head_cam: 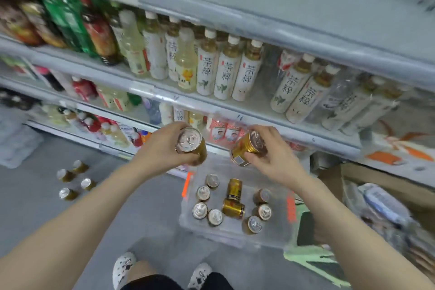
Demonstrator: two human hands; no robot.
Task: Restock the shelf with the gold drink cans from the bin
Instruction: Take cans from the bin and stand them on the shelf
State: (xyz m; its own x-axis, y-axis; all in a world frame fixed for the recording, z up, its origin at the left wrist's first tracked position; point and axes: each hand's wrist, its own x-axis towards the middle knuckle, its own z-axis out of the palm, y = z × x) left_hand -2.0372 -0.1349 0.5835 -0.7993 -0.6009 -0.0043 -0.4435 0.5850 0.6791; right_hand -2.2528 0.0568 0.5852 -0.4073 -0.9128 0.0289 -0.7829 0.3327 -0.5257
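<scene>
Shelf edge (259,122) lies just ahead of both hands: left hand (160,150) grips an upright can (191,146), right hand (273,155) a tilted can (248,148).

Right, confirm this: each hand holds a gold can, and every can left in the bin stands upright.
Not every can: the head view shows two lying cans in the bin, the others upright. The left hand and right hand do each hold a gold can.
</scene>
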